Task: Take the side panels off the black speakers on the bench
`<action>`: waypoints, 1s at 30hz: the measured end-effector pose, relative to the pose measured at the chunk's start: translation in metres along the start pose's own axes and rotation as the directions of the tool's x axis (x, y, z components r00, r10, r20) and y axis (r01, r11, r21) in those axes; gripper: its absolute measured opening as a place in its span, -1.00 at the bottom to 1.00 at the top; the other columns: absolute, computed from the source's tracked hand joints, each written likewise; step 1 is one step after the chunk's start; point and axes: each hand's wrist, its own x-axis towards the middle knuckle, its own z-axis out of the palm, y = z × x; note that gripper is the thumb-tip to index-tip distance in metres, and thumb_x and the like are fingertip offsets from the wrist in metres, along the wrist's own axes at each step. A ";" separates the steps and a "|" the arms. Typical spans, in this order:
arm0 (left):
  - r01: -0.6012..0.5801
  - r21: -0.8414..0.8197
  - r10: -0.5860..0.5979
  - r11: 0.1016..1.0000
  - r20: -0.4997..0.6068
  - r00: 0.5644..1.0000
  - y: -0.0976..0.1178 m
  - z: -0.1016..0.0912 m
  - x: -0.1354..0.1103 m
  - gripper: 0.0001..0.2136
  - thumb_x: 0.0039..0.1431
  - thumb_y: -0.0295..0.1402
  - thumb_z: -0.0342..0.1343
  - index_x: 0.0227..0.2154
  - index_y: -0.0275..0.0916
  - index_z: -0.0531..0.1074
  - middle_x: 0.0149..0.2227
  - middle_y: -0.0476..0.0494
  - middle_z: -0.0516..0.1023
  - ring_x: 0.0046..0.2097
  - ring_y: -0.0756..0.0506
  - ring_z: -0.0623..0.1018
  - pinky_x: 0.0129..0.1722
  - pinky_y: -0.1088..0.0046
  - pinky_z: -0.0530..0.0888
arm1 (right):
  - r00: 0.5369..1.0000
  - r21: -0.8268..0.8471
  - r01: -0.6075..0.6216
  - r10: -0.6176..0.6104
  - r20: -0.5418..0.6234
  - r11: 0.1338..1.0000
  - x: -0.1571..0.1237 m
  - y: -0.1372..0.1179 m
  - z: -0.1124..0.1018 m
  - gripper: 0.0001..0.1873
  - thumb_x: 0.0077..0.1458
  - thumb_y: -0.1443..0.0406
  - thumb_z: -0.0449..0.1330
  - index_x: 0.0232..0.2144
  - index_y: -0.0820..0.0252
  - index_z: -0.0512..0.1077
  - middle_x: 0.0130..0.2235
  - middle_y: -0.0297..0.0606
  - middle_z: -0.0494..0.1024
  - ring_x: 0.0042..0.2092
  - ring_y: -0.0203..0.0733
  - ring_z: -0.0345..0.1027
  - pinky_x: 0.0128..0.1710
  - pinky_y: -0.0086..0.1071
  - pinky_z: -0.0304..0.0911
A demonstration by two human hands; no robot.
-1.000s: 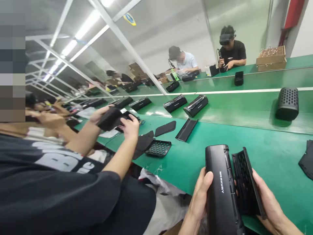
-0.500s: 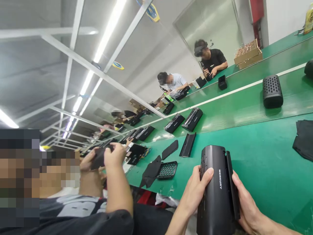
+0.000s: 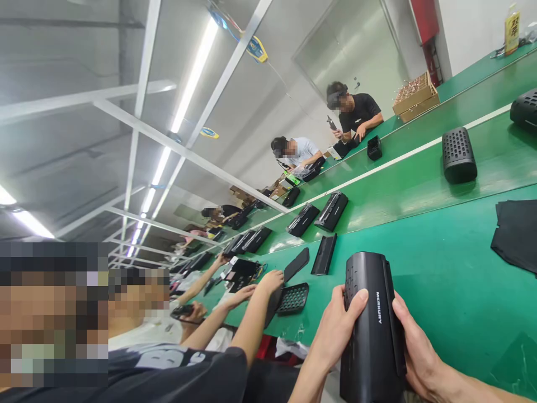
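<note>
My left hand and my right hand both grip a black cylindrical MERKURY speaker at the lower right, above the green belt. Its perforated grille shows along the upper left side. A narrow black side panel lies flat against the body, pressed by my right fingers. My left thumb rests on the speaker's front near the lettering. The lower end of the speaker is cut off by the frame edge.
A co-worker's arms reach across the belt beside me, one hand over loose black panels and a perforated black grille. A black cloth lies right. Assembled speakers and open units stand on the farther belt.
The side panel, hinged open a second ago, now lies closed against the speaker. The view has tilted. The co-worker's hand has moved from a held unit to the belt.
</note>
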 end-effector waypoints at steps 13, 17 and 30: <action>-0.015 0.035 0.017 0.999 -0.054 0.998 0.013 0.007 -0.007 -0.43 0.17 0.30 0.06 -0.16 -0.17 0.36 -0.03 -0.37 0.65 0.03 -0.41 0.58 0.04 0.10 0.42 | 0.973 -0.007 -0.230 0.229 -0.037 0.973 -0.003 -0.005 0.003 -0.18 0.20 -0.24 0.27 0.26 0.20 0.51 0.08 -0.01 0.70 0.14 0.17 0.59 0.17 0.03 0.47; -0.019 0.058 0.023 0.998 -0.061 0.998 0.018 0.013 -0.004 -0.46 0.18 0.29 0.06 -0.23 -0.14 0.35 -0.10 -0.30 0.65 -0.03 -0.37 0.58 0.00 0.14 0.43 | 0.955 0.015 -0.286 0.287 -0.078 0.958 -0.005 -0.013 0.012 -0.21 0.33 -0.22 0.13 0.25 0.27 0.51 -0.01 0.03 0.73 0.05 0.17 0.65 0.13 0.05 0.51; -0.296 -0.425 0.199 0.855 -0.257 0.946 -0.011 0.037 -0.046 0.08 -0.14 0.29 0.42 0.39 -0.07 0.18 0.47 -0.39 0.20 0.43 -0.51 0.29 0.29 0.07 0.40 | 0.995 -0.004 0.095 -0.096 -0.038 0.995 0.000 -0.044 0.028 -0.07 0.16 -0.22 0.34 0.39 0.14 0.36 0.13 -0.12 0.68 0.18 0.12 0.55 0.19 -0.04 0.48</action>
